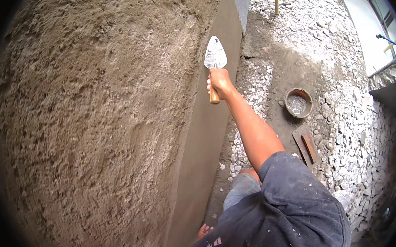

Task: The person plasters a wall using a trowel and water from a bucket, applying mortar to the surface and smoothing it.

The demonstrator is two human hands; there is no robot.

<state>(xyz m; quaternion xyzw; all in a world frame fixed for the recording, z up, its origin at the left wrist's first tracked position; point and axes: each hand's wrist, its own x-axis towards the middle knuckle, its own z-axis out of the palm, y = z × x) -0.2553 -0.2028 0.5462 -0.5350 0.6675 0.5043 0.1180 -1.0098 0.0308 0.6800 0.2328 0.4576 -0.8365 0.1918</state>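
Note:
My right hand (219, 81) is closed around the wooden handle of a pointed trowel (216, 54). The trowel's pale metal blade, smeared with mortar, points up and away from me. It lies over the smooth grey-brown plaster band (204, 137), close to the edge of the rough wall; whether it touches cannot be told. Low in the picture, beside the foot of the band, a few fingers show of what seems to be my left hand (205, 231). My dark shirt hides most of it, so its grip is unclear.
Rough, pitted plaster (97, 116) covers the wall on the left. On the ground to the right stands a round bucket (298, 103) with wet grey mix inside. Near it lies a float with a wooden handle (309, 148). White gravel (345, 124) spreads beyond them.

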